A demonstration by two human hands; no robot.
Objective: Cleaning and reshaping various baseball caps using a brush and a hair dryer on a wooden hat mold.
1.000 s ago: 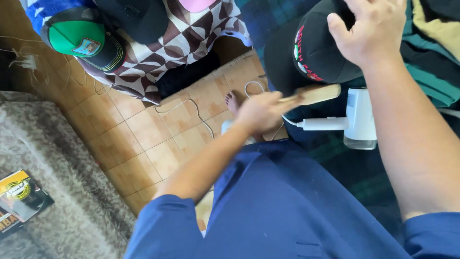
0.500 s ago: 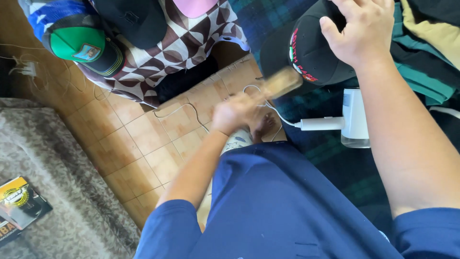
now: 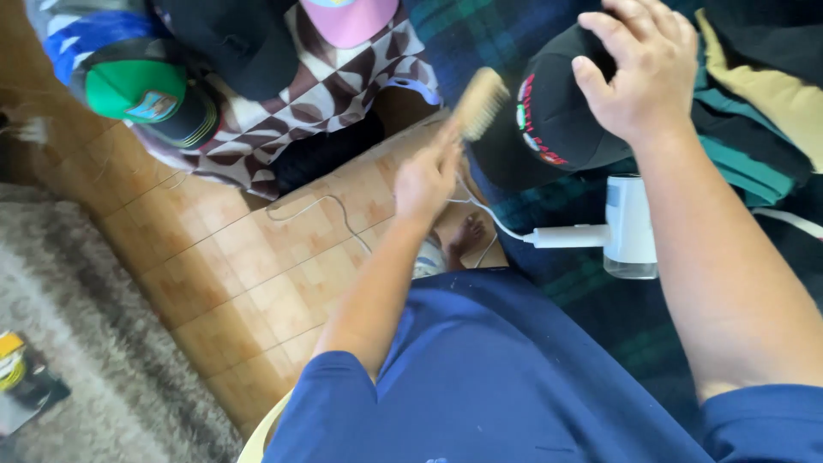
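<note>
My left hand (image 3: 426,178) is closed around the handle of a wooden brush (image 3: 477,105), whose bristled head is raised close to a black cap (image 3: 553,116) with red, white and green lettering. My right hand (image 3: 645,70) rests on top of that black cap, fingers spread over its crown, holding it on the dark plaid cloth (image 3: 737,283). A white handheld steamer (image 3: 624,227) lies on the cloth just below the cap, its white cord (image 3: 489,219) running off to the left.
A green and black cap (image 3: 147,99), a black cap (image 3: 231,47) and a pink one (image 3: 347,17) lie on a brown and white checked cloth (image 3: 291,111) at the top left. Orange floor tiles (image 3: 257,274) and a grey rug (image 3: 94,360) lie below; my foot (image 3: 463,236) shows beside the cord.
My left hand has swung the brush up and left, from level beside the steamer to raised next to the black cap. My right hand has stayed on the cap.
</note>
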